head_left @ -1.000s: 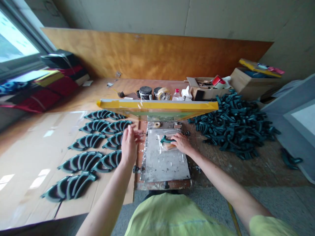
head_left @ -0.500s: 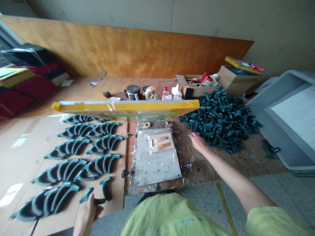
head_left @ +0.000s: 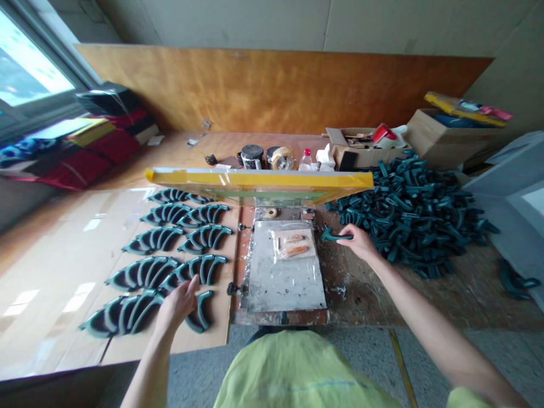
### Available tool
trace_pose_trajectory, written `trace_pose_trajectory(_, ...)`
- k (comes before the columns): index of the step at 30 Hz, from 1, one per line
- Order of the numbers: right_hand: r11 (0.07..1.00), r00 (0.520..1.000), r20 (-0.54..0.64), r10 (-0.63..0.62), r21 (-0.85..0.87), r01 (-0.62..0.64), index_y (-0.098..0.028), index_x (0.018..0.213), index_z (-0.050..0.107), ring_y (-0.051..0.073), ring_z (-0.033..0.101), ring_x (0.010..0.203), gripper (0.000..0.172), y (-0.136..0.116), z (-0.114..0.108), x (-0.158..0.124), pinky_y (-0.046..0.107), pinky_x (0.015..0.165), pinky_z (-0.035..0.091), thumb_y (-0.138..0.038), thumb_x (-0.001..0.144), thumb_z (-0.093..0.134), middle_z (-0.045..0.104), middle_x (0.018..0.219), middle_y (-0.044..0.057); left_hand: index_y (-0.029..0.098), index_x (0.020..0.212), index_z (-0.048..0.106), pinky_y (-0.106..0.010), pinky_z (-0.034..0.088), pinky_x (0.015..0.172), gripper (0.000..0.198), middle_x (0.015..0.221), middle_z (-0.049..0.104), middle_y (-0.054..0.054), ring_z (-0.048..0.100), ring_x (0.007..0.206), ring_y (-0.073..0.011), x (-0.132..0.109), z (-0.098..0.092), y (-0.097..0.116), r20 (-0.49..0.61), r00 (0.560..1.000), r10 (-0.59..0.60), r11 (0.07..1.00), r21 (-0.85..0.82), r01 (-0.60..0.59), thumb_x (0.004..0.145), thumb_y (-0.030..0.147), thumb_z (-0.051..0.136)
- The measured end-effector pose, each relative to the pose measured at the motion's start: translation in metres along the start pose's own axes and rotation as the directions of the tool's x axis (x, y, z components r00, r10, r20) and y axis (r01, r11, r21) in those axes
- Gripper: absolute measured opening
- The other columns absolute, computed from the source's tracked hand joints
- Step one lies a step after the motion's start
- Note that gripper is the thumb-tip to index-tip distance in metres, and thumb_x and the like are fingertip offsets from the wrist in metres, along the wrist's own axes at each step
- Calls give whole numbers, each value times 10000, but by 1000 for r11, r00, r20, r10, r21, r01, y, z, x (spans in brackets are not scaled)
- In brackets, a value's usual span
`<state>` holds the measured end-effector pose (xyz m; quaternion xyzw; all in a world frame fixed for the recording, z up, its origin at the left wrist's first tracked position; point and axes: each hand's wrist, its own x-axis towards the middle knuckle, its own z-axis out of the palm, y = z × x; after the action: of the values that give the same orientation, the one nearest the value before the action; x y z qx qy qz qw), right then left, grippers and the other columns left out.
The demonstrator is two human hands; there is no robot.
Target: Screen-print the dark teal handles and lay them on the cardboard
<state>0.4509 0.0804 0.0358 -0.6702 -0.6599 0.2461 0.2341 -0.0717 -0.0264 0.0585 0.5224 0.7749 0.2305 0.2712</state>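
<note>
A grey wall (head_left: 263, 25) rises behind a long wooden board (head_left: 276, 96) standing along the brown surface (head_left: 174, 164). Daylight fills the left window (head_left: 29, 59); a yellow line (head_left: 402, 368) marks the speckled grey floor (head_left: 352, 362).

Right of the frame's centre, the right hand (head_left: 360, 241) pinches a curved green piece (head_left: 334, 236); at lower left, the left hand (head_left: 179, 300) hovers by rows of similar pieces (head_left: 155, 239); a yellow-edged panel (head_left: 259, 179) crosses the middle, a green heap (head_left: 408, 212) at right
</note>
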Motion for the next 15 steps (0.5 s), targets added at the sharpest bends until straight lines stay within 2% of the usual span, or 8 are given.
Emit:
trace_pose_trajectory(2, 964, 973, 57, -225, 156, 214, -214, 1021, 690, 185, 630, 889, 276, -37, 28, 1, 330, 830, 474, -181, 747, 668, 683, 954, 20, 200, 887, 641, -251, 408, 463, 534, 526, 568, -12, 529, 453, -160, 22, -3, 44, -32, 999, 4, 990, -140, -8, 842, 667, 386)
trace_pose_trajectory(3, 935, 945, 78, -319, 188, 300, -221, 1074, 692, 180, 621, 915, 326, -53, 43, 2, 335, 850, 469, -144, 760, 652, 675, 993, 30, 186, 979, 631, -245, 415, 478, 560, 555, 578, -6, 524, 468, -148, 32, -4, 70, -85, 996, 34, 942, -331, -61, 856, 671, 379)
trace_pose_trajectory(5, 894, 890, 120, -441, 145, 424, -236, 1118, 700, 175, 593, 936, 371, -76, 69, 5, 338, 872, 455, -89, 786, 624, 656, 1002, 41, 179, 1150, 580, -232, 430, 508, 581, 606, 597, 7, 524, 495, -125, 49, -8, 122, -189, 975, 118, 754, -622, -212, 876, 656, 395)
trace_pose_trajectory(7, 863, 851, 158, -500, 12, 505, -250, 1114, 712, 176, 558, 933, 346, -88, 87, 7, 335, 872, 436, -89, 829, 599, 637, 958, 44, 155, 1085, 570, -228, 403, 483, 552, 575, 577, 14, 486, 466, -112, 60, -13, 165, -270, 954, 130, 595, -749, -293, 907, 632, 357)
trace_pose_trajectory(8, 844, 838, 175, -518, -59, 534, -256, 1112, 715, 179, 542, 934, 324, -91, 92, 7, 333, 869, 425, -108, 856, 585, 628, 939, 45, 141, 1006, 575, -229, 389, 477, 528, 563, 570, 11, 472, 460, -106, 63, -15, 181, -292, 946, 141, 555, -768, -320, 923, 610, 345)
trace_pose_trajectory(11, 785, 808, 228, -543, -204, 585, -266, 1161, 692, 189, 508, 988, 315, -97, 99, 3, 328, 870, 397, -157, 914, 530, 627, 955, 57, 131, 816, 559, -236, 377, 484, 496, 555, 560, -4, 460, 469, -97, 63, -16, 200, -304, 935, 183, 550, -757, -353, 951, 553, 336)
trace_pose_trajectory(13, 766, 803, 265, -533, -250, 592, -262, 1182, 677, 205, 497, 1036, 318, -101, 99, -2, 341, 884, 392, -173, 924, 513, 636, 993, 68, 131, 821, 581, -237, 383, 476, 498, 557, 561, -3, 464, 468, -102, 57, -14, 193, -309, 934, 181, 566, -743, -356, 941, 559, 355)
trace_pose_trajectory(15, 790, 829, 256, -498, -259, 555, -265, 1177, 672, 227, 497, 1071, 310, -101, 94, -4, 371, 914, 394, -194, 920, 514, 643, 1046, 70, 137, 888, 628, -247, 421, 488, 517, 612, 604, -14, 504, 492, -119, 45, -12, 177, -305, 937, 170, 586, -733, -345, 913, 593, 385)
